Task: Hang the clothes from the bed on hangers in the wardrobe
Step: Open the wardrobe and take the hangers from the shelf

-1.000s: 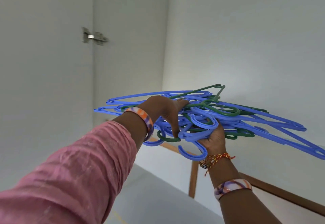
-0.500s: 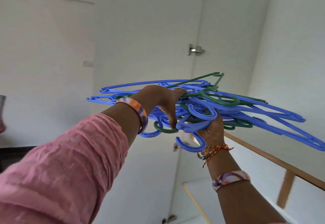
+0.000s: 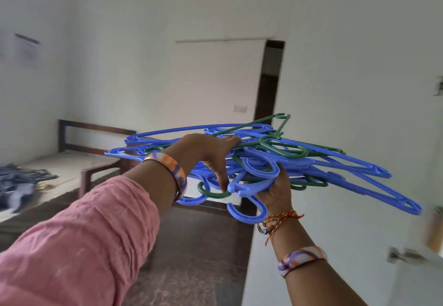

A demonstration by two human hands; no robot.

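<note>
Hangers (image 3: 299,159) lay flat, long axes sideways, gripped by left hand (image 3: 206,152) above, right hand (image 3: 275,190) beneath; bed (image 3: 79,161) beyond the left hand.

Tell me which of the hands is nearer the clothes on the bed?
Left. The left hand grips the hanger bundle on the side toward the clothes; the right hand supports it from below, farther away.

The hangers (image 3: 263,159) look like smooth, slightly glossy blue and green plastic; the sleeve (image 3: 79,241) is crinkled matt pink cloth; the bed frame (image 3: 96,129) is dark wood; the wall (image 3: 167,17) is matt white
</note>
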